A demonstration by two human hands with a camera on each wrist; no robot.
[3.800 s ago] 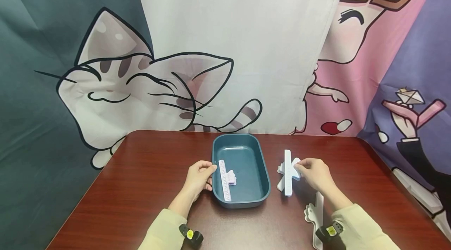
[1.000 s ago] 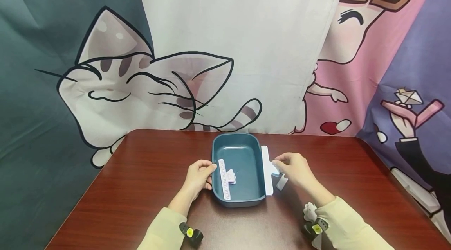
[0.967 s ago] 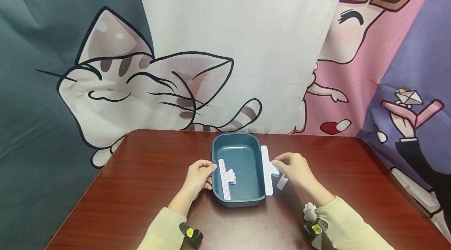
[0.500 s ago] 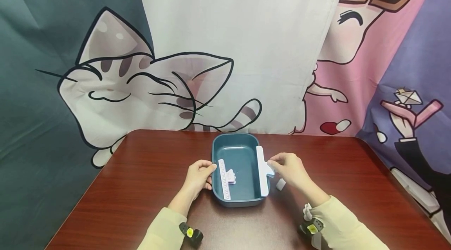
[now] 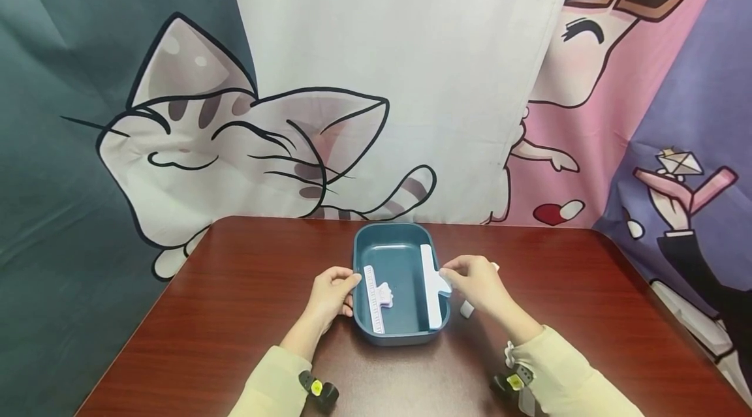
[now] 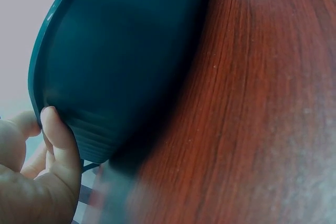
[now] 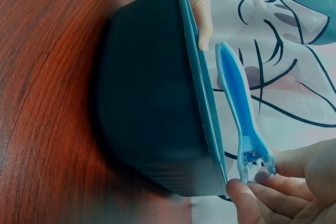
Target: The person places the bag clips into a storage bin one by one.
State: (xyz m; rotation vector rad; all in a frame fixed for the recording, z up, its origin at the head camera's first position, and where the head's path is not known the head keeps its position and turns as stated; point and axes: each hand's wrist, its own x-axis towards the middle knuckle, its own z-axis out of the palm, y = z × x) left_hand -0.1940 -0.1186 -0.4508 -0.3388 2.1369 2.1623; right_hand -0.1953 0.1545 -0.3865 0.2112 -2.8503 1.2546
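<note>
A teal rectangular bin (image 5: 405, 340) stands on the table. My left hand (image 5: 330, 293) pinches its left rim between thumb and fingers; the left wrist view shows the fingertips on the bin's rim (image 6: 39, 61). Inside, along the left wall, lies a pale lilac bag clip (image 5: 375, 303) with a paw-shaped handle. My right hand (image 5: 478, 283) pinches the handle end of a second bag clip (image 5: 431, 293), white on top. It hangs over the bin's right side; in the right wrist view this clip (image 7: 239, 93) shows a blue inside and stands just above the rim, its jaws together.
Partly hidden under my right hand, a white clip (image 5: 467, 309) lies on the table right of the bin. Another pale clip (image 5: 527, 402) is mostly covered by my right wrist. A printed cloth (image 5: 411, 77) hangs behind the table's far edge.
My right hand has picked the white and blue clip up from the table and carried it left, from beside the bin to over its right side. The left hand keeps its place.
</note>
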